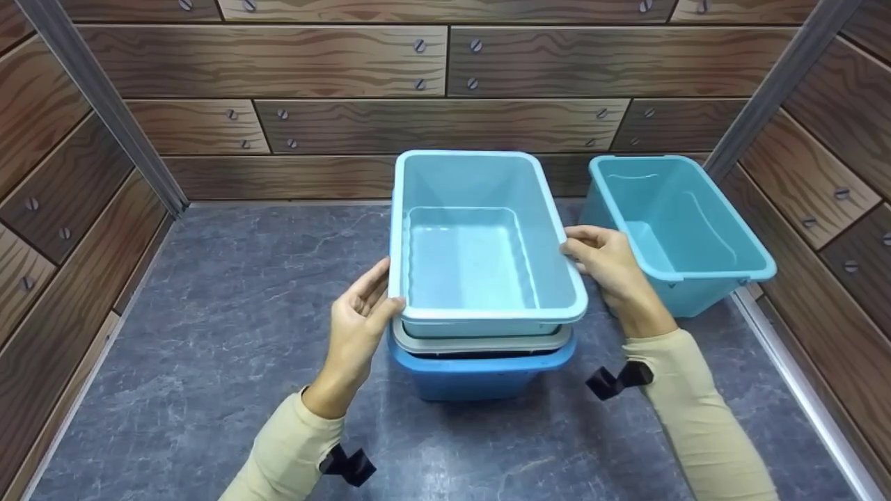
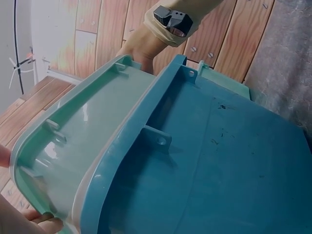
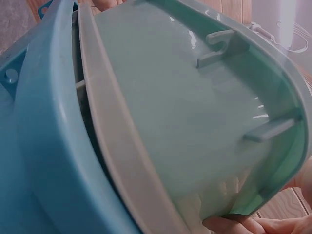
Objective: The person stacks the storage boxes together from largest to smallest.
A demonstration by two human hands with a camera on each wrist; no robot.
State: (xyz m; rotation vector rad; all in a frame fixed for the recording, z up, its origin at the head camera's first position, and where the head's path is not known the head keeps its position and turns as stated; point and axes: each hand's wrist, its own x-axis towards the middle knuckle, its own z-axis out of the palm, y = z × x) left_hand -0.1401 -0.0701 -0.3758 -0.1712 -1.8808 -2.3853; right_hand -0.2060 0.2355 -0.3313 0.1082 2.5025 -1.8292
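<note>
A pale blue plastic bin point(image 1: 466, 257) sits on top of a nested stack, its front wall raised above the rims below. My left hand point(image 1: 353, 323) grips its left rim near the front corner, thumb on the edge and fingers along the outside. On the right side, my right hand point(image 1: 604, 261) pinches the rim between thumb and fingers. Beneath it show the rim of a greyish-white bin point(image 1: 487, 344) and a darker blue bin point(image 1: 473, 379) at the bottom. In the right wrist view, the white rim point(image 3: 117, 131) lies between the pale bin point(image 3: 180, 107) and the blue one.
A teal bin point(image 1: 696, 271) stands to the right of the stack, close to my right wrist. Wood-patterned panels point(image 1: 334, 125) wall in the dark grey marbled floor point(image 1: 230, 334) at the back and both sides. Metal posts point(image 1: 104, 104) mark the back corners.
</note>
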